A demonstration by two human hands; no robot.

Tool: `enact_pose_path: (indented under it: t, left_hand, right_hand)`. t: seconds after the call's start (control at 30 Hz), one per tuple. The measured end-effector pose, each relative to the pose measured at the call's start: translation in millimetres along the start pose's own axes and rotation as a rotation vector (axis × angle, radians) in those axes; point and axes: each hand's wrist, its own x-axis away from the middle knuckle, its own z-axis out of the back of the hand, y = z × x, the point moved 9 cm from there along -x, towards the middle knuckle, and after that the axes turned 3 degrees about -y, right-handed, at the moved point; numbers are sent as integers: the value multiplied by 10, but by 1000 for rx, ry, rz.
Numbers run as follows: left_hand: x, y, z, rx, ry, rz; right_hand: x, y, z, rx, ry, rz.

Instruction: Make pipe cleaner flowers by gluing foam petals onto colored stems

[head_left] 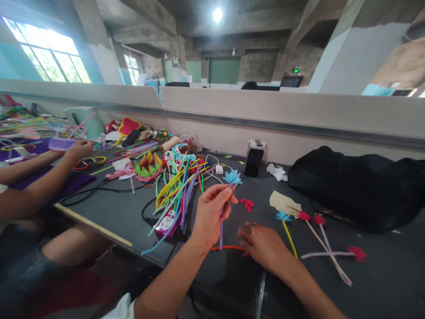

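My left hand (212, 212) pinches a blue flower (233, 177) just below its head; its purple stem (221, 235) hangs down under the fingers. To the right, my right hand (260, 246) is low over the dark table, its fingertips blurred near the end of an orange pipe cleaner (227, 247); what it holds, if anything, is hidden. Small red pieces (247, 204) lie beyond my hands. A blue flower with a yellow stem (290, 237) and several red flowers (357, 254) rest on the right.
Many pipe cleaners (181, 188) lie over a purple power strip (166, 225). A phone (254, 162) stands upright near the partition. A black bag (355, 188) sits at the right. At the left, another person's hands (79, 149) hold purple strands. A glue gun (120, 173) lies nearby.
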Motion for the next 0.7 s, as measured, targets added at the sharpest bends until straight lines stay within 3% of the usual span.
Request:
enact_pose_path:
  t: [0.17,0.4,0.57,0.7]
  left_hand:
    - [-39,50,9,2,7,-36]
    - [-27,-32,-42,40,-4,40]
    - [0,4,-26,35,-8,36]
    - [19,-13,-20,54,-4,50]
  right_hand:
    - [-246,-77,153,-45,188,-4]
    - [-614,-338,111,-85,300,22]
    - [-634,-354,68,-141,290,8]
    - [-529,-219,26,-222,281,22]
